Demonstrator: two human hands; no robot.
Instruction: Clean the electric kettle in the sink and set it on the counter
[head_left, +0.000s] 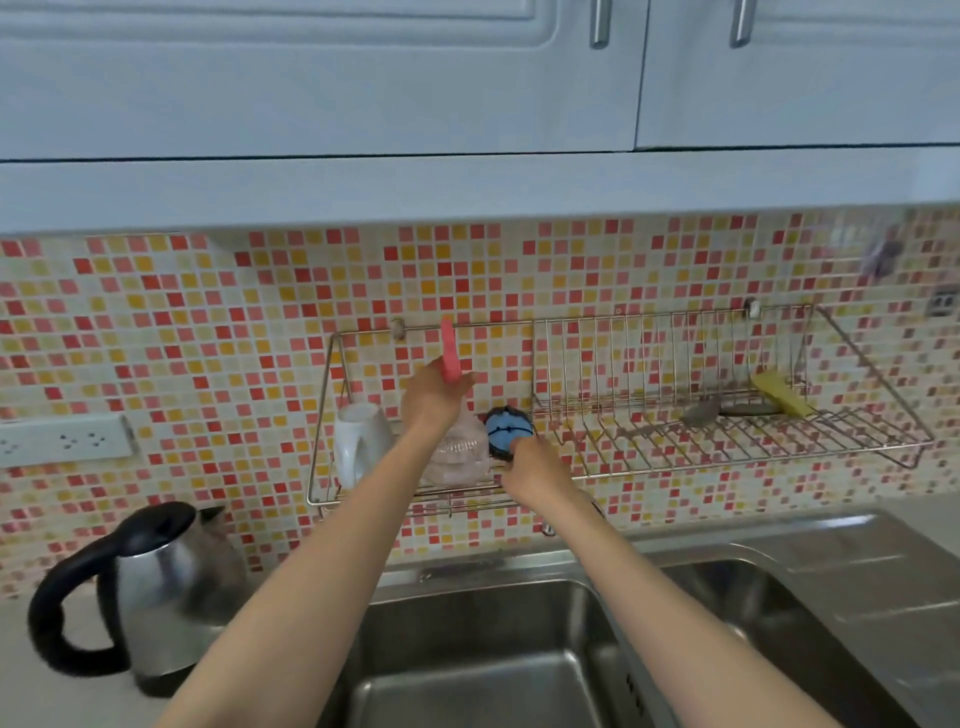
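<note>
kettle (156, 587) standing on desk (23, 701) at 8 o'clock | left hand (434, 397) gripping pink brush (450, 353) at 12; right hand (535, 470) reaching blue scrubber (506, 434), grip unclear | risk: brush snagging rack (727, 457), toppling white jug (358, 436)

Kettle (156, 587): mirror-polished steel body with glossy black plastic handle and lid, on a matt, pale counter (31, 691). Sink (467, 649): brushed stainless steel with a dull sheen; wall rack (727, 441): thin bright metal wire; jug (358, 441): smooth white plastic; pink handle (449, 353): smooth, plastic-looking; sponge (779, 397): porous yellow foam. Backsplash (208, 322): small glazed mosaic tiles, glossy; cabinets (363, 78): smooth satin fronts with brushed metal pulls (600, 23).
</note>
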